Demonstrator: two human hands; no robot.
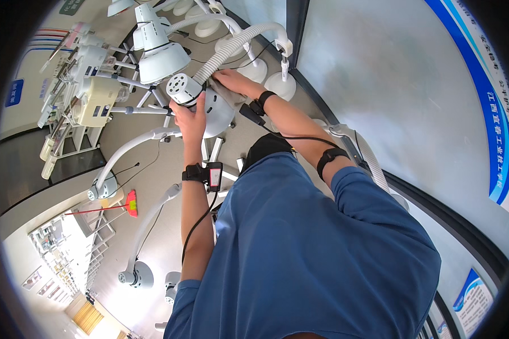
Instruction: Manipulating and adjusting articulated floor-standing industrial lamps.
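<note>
A floor-standing lamp with a white ribbed gooseneck (pixel 233 48) stands in front of me. Its head has a perforated round end cap (pixel 179 84) and a wide pale shade (pixel 216 112) with dark slots. My left hand (pixel 191 120) grips the head near the cap, its thumb raised along the side. In my right hand (pixel 235 82) is a greyish-beige cloth (pixel 229 94), pressed against the shade just beyond the neck. The fingertips of that hand are partly hidden behind the lamp. Both wrists wear black straps with small cabled devices.
Similar lamps crowd the far side, one with its shade (pixel 163 63) close to my left hand. Wheeled stands with cream machines (pixel 97 101) are at left. More gooseneck lamps (pixel 138 275) stand lower left, near a red broom (pixel 131 203). A glass partition (pixel 390 84) runs along the right.
</note>
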